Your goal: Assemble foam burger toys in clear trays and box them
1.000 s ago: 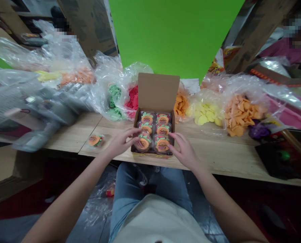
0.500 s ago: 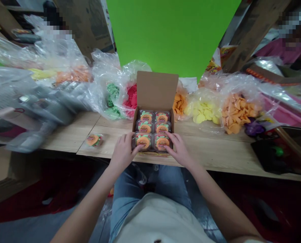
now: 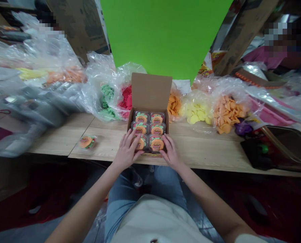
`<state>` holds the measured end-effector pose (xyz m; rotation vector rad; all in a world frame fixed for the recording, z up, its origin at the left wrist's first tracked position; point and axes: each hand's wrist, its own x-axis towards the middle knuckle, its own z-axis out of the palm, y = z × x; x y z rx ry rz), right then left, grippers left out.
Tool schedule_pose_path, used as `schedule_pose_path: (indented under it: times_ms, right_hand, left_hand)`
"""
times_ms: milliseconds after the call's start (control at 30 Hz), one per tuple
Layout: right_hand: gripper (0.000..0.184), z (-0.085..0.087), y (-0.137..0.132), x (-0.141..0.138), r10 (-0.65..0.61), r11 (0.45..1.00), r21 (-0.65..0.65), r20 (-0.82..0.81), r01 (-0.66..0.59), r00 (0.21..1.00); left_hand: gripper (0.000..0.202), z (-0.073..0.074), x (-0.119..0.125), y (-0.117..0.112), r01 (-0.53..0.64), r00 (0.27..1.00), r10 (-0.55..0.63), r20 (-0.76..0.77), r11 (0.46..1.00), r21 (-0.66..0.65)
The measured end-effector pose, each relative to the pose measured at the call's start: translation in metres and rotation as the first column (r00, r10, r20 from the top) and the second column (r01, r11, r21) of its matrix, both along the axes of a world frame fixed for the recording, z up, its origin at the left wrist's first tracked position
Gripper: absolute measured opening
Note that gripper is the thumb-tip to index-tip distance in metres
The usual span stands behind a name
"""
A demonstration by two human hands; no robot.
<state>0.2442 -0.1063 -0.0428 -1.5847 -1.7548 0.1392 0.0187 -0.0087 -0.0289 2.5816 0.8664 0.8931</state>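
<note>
An open brown cardboard box [image 3: 150,91] stands on the wooden table with its lid upright. It holds several clear tubs of orange and green sweets in two columns. My left hand [image 3: 127,151] lies with spread fingers against the front-left tub [image 3: 141,144]. My right hand [image 3: 170,152] has its fingertips on the front-right tub [image 3: 156,144]. Neither hand visibly grips a tub. A single matching tub [image 3: 86,142] lies on the table to the left of the box, apart from both hands.
Plastic bags of yellow [image 3: 196,113], orange [image 3: 227,113], red [image 3: 126,99] and green [image 3: 107,98] pieces line the table's back edge. A dark tray [image 3: 277,148] sits at the right. A green backdrop [image 3: 162,33] rises behind. A person in a pink sleeve [image 3: 264,55] is at the far right.
Both hands have come in from the sides of the box onto the front tubs. The whole scene has shifted slightly left in view. The box and tubs stay in place on the table.
</note>
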Motion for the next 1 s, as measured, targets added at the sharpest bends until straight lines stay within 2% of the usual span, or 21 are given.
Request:
schedule_pose_path:
  times_ms: [67,100,167,200,233,300,400,433,467,533,600,633,667,733,767,833,900,1000]
  right_hand:
    - [0.063,-0.007,-0.006,-0.001,-0.068,0.998,0.001,-0.152,0.069,0.986]
    - [0.061,-0.012,-0.008,-0.002,-0.116,0.993,-0.021,-0.278,0.115,0.953]
    - [0.056,-0.023,-0.010,-0.010,-0.189,0.982,-0.120,-0.538,0.147,0.822]
    - [0.054,-0.029,-0.010,-0.015,-0.211,0.977,-0.165,-0.633,0.136,0.745]
    - [0.055,-0.034,-0.009,-0.021,-0.226,0.973,-0.197,-0.699,0.121,0.679]
    - [0.057,-0.042,-0.005,-0.032,-0.239,0.971,-0.207,-0.766,0.123,0.597]
    - [0.056,-0.045,0.002,-0.043,-0.243,0.969,-0.174,-0.793,0.175,0.559]
    - [0.055,-0.045,0.003,-0.045,-0.247,0.968,-0.168,-0.790,0.189,0.561]
    - [0.054,-0.044,0.003,-0.045,-0.252,0.966,-0.164,-0.780,0.201,0.573]
    - [0.051,-0.042,0.000,-0.043,-0.285,0.955,-0.159,-0.731,0.252,0.620]
    - [0.048,-0.038,-0.006,-0.036,-0.353,0.926,-0.115,-0.606,0.360,0.713]
    - [0.044,-0.035,-0.010,-0.032,-0.372,0.916,-0.058,-0.499,0.398,0.783]
    - [0.037,-0.031,-0.014,-0.026,-0.360,0.921,0.012,-0.362,0.390,0.860]
    - [0.021,-0.020,-0.019,-0.015,-0.240,0.964,0.105,-0.061,0.245,0.969]
    - [0.015,-0.013,-0.019,-0.010,-0.153,0.984,0.104,0.064,0.146,0.986]
    - [0.010,0.001,-0.017,-0.002,-0.024,0.999,0.051,0.214,0.013,0.977]
    - [0.010,0.012,-0.013,0.002,0.021,1.000,0.001,0.295,-0.023,0.955]
    - [0.013,0.018,-0.009,0.002,0.043,0.999,-0.018,0.383,-0.039,0.923]
  left_hand:
    - [0.067,-0.017,-0.002,-0.008,-0.088,0.966,0.130,0.224,0.978,-0.188]
    - [0.063,-0.024,-0.003,-0.013,-0.117,0.916,0.229,0.331,0.938,-0.325]
    - [0.054,-0.035,-0.001,-0.023,-0.110,0.796,0.411,0.445,0.820,-0.561]
    - [0.050,-0.037,0.001,-0.026,-0.089,0.754,0.464,0.465,0.774,-0.627]
    - [0.047,-0.039,0.003,-0.029,-0.073,0.725,0.495,0.478,0.746,-0.662]
    - [0.045,-0.038,0.010,-0.031,-0.056,0.681,0.532,0.503,0.723,-0.689]
    - [0.044,-0.035,0.017,-0.030,0.005,0.610,0.569,0.551,0.693,-0.721]
    - [0.043,-0.035,0.017,-0.029,0.004,0.588,0.578,0.566,0.698,-0.716]
    - [0.040,-0.036,0.016,-0.029,-0.030,0.579,0.579,0.573,0.718,-0.695]
    - [0.028,-0.038,0.008,-0.030,-0.207,0.627,0.566,0.536,0.784,-0.585]
    - [0.016,-0.037,-0.007,-0.027,-0.380,0.751,0.514,0.413,0.849,-0.367]
    - [0.013,-0.035,-0.016,-0.024,-0.404,0.822,0.465,0.330,0.883,-0.238]
    - [0.013,-0.030,-0.025,-0.018,-0.374,0.889,0.392,0.237,0.920,-0.118]
    - [0.019,-0.017,-0.040,-0.005,-0.186,0.982,0.184,0.039,0.981,0.062]
    - [0.021,-0.009,-0.045,0.002,-0.068,0.995,0.077,-0.071,0.990,0.120]
    - [0.022,0.007,-0.049,0.013,0.120,0.958,-0.065,-0.279,0.975,0.188]
    - [0.020,0.018,-0.045,0.016,0.176,0.906,-0.065,-0.418,0.956,0.233]
    - [0.018,0.019,-0.035,0.007,0.067,0.876,0.085,-0.475,0.954,0.293]
